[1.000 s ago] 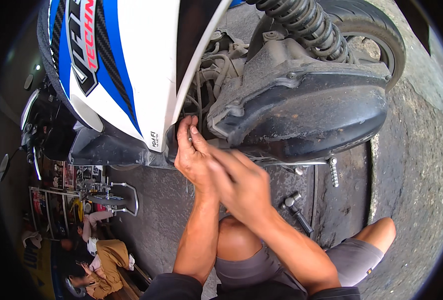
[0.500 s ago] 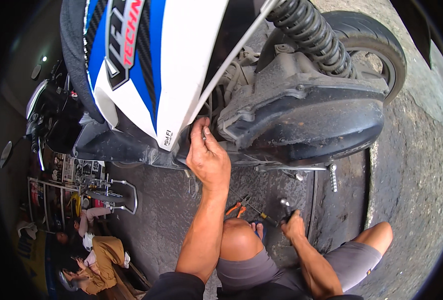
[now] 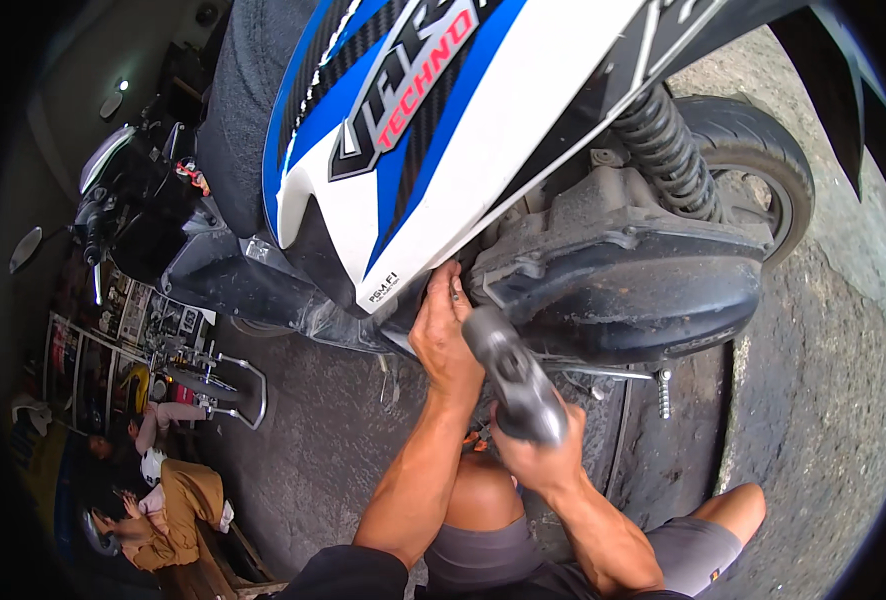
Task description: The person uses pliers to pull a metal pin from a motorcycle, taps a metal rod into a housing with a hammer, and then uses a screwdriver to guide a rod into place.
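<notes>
My left hand [image 3: 447, 340] reaches into the gap between the scooter's white and blue side panel [image 3: 413, 245] and its dusty engine casing [image 3: 623, 290]. Its fingers are pinched together; a small metal piece [image 3: 454, 291] shows between them, its far end hidden behind the hand. My right hand [image 3: 541, 450] is wrapped round a hammer [image 3: 523, 385], raised close beside the left hand. Motion blurs the hammer, its dark rounded end near the left wrist and fingers.
Orange-handled pliers [image 3: 476, 441] lie on the floor by my knee, partly covered. The rear shock spring [image 3: 668, 150] and rear wheel [image 3: 793, 190] are at the far right. A seated person [image 3: 178, 500] in brown trousers is at left, below a metal stand [image 3: 253, 395].
My right hand has brought the hammer up and left from near the floor to beside my left hand. The left hand stays in the gap. The view has shifted, so the scooter sits farther right.
</notes>
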### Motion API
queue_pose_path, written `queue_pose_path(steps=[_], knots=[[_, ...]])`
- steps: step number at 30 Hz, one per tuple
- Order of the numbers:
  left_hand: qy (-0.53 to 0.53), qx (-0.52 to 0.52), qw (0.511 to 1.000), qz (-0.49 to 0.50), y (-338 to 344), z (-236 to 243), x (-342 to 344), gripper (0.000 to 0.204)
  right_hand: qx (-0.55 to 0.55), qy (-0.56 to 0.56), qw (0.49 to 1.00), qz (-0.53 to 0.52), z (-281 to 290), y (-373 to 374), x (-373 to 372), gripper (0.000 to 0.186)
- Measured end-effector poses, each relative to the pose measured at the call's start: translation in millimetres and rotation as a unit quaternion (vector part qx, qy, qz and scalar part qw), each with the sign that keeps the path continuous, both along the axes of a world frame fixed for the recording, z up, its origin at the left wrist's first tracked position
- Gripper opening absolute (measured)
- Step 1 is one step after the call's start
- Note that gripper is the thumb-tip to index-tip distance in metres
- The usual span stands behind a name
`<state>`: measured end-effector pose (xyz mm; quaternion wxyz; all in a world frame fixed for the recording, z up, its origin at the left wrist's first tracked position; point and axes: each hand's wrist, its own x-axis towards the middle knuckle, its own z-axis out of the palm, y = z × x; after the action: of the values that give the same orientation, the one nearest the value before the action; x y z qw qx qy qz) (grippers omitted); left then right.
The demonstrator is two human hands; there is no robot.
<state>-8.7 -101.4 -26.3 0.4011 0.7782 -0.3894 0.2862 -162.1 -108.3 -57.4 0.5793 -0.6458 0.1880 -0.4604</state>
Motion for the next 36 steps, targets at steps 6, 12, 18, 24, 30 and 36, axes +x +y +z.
queue_pose_path(steps=[6, 12, 18, 24, 30, 36], knots=[[-0.011, 0.014, 1.000, 0.014, 8, 1, -4, 0.025, 0.091, 0.057, 0.994, -0.014, 10, 12, -1, 0.026], [-0.045, 0.039, 0.997, 0.042, 4, 0, 7, 0.017, 0.131, 0.122, 0.982, 0.067, -14, 18, -64, 0.026], [-0.028, 0.048, 0.998, 0.039, 1, -4, 1, 0.018, 0.174, 0.502, 0.846, 0.052, -122, 42, -94, 0.044], [-0.040, 0.044, 0.998, 0.029, 1, -10, 1, 0.023, 0.110, 0.615, 0.778, -0.067, -261, 92, -94, 0.043], [-0.063, 0.076, 0.995, 0.015, 31, 5, -14, 0.027, 0.077, 0.633, 0.762, -0.109, -278, 94, -78, 0.046], [0.043, 0.038, 0.975, -0.216, 97, 68, -79, 0.025, 0.122, 0.535, 0.823, -0.148, -272, 71, -67, 0.045]])
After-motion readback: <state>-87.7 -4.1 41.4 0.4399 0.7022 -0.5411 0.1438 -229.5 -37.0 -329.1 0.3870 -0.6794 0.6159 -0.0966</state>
